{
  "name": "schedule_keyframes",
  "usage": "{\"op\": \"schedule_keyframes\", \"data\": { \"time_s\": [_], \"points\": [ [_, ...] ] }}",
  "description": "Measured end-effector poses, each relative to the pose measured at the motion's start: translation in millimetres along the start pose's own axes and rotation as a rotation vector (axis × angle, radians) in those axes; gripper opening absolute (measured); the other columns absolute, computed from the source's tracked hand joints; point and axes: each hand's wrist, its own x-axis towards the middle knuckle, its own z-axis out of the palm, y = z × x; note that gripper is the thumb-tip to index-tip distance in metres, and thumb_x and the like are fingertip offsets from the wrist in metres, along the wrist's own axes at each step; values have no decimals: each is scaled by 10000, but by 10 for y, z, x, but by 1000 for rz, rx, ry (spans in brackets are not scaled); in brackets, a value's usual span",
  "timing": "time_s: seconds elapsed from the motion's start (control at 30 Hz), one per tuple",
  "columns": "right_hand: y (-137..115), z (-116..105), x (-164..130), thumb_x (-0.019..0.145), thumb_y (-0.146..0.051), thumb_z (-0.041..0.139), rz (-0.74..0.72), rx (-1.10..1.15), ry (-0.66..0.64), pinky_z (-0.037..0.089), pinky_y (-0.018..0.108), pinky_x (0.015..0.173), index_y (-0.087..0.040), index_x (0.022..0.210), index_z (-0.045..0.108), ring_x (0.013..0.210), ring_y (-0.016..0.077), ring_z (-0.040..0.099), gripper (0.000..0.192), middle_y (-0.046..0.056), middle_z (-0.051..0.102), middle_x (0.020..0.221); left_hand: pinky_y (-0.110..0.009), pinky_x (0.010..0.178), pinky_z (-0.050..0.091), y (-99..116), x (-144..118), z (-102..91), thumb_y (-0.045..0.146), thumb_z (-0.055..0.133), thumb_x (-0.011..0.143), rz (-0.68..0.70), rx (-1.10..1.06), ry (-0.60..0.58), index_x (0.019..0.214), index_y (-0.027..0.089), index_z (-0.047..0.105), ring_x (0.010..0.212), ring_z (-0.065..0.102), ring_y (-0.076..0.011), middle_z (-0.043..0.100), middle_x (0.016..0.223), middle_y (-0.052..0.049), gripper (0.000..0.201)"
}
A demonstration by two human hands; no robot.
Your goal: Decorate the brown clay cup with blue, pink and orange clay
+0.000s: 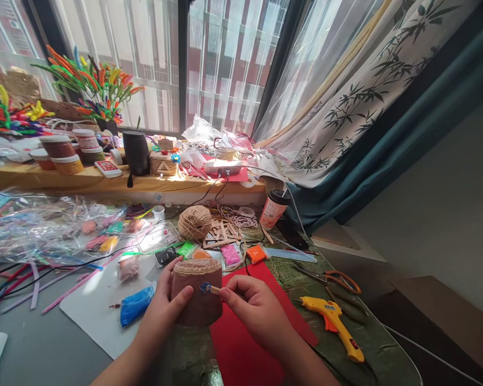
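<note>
A round brown pot with a twine-trimmed rim is held up above the table by my left hand, its fingers and thumb wrapped round the left side. On the pot's front is a small blue patch that looks like clay. My right hand pinches a thin wooden stick, whose tip meets the blue patch. Under and behind my right hand lies a sheet of red paper. A blue clay packet rests on the white board left of my left hand.
A yellow glue gun and orange-handled scissors lie on the right. Behind the pot are a twine ball, craft sticks, clay packets and a paper cup. Plastic bags cover the back left.
</note>
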Motion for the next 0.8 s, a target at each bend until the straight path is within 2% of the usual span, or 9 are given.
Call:
{"op": "schedule_keyframes", "data": {
  "time_s": [0.3,0.4,0.53,0.6,0.63,0.7,0.77,0.8],
  "points": [
    [110,111,6,784,-829,770,46,-24,23,371,282,591,-219,690,584,616,148,426,644,-49,458,621,-518,1192,482,26,-26,13,686,881,735,-2,-1,-19,1495,266,562,1403,633,-431,683,1509,-160,925],
    [148,103,28,785,-835,765,41,-31,31,353,278,576,-220,685,569,600,140,409,653,-52,458,623,-511,1181,494,27,-41,15,689,879,732,-1,-2,-23,1489,262,571,1395,638,-433,684,1504,-161,921],
    [217,102,60,822,-811,750,16,-65,41,330,276,562,-222,687,557,602,142,401,634,-50,455,621,-538,1195,477,1,-47,24,667,889,733,-8,-6,-4,1484,263,575,1413,620,-442,666,1525,-160,908],
    [233,109,37,899,-753,709,-17,-98,39,315,276,542,-230,696,543,581,142,403,585,-48,460,613,-544,1187,486,-3,-42,29,669,891,727,-3,-17,10,1484,262,578,1401,629,-446,680,1507,-160,915],
    [226,111,7,954,-691,680,-75,-155,50,309,279,537,-232,700,544,571,143,412,542,-43,474,608,-546,1182,491,0,-37,30,669,892,722,4,-15,18,1483,260,582,1390,638,-446,691,1492,-159,917],
    [172,108,-80,1043,-496,629,-304,-364,114,302,297,552,-226,700,573,569,153,449,440,-20,532,603,-556,1182,489,12,-23,27,659,900,715,11,13,48,1477,263,591,1371,651,-444,705,1470,-154,913],
    [82,96,-171,1053,-299,612,-585,-592,208,300,324,590,-215,717,630,597,164,491,347,7,605,624,-575,1203,463,22,-4,18,641,905,726,-4,44,93,1479,276,590,1383,643,-438,694,1482,-145,894],
    [36,88,-202,1046,-250,615,-661,-644,243,300,329,598,-213,731,649,600,164,498,319,10,623,632,-585,1215,449,24,6,13,634,904,735,-15,42,109,1485,283,580,1399,631,-436,681,1498,-142,889]
  ]
}}
